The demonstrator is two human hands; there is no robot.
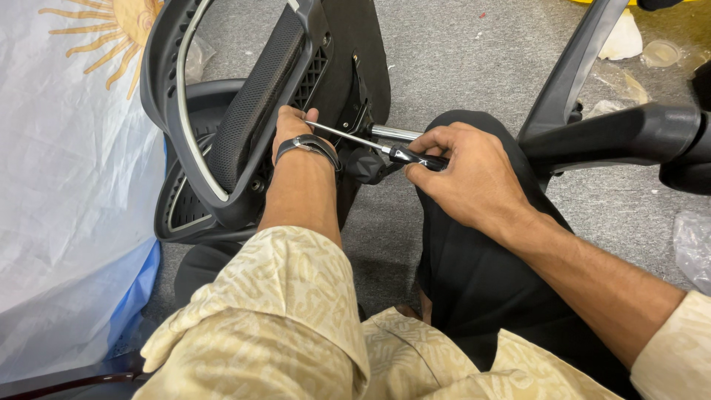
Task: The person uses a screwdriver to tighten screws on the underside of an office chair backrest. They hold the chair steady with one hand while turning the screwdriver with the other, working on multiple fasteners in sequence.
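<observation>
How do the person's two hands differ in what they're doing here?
The left hand grips the black chair part; the right hand holds a screwdriver. The left hand sits above a wristband; the right wrist is bare. Both are closed around something.

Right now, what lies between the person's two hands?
In the head view, the screwdriver's metal shaft bridges the gap: the right hand grips its black handle, and the tip runs past the left hand into the black chair part.
</observation>
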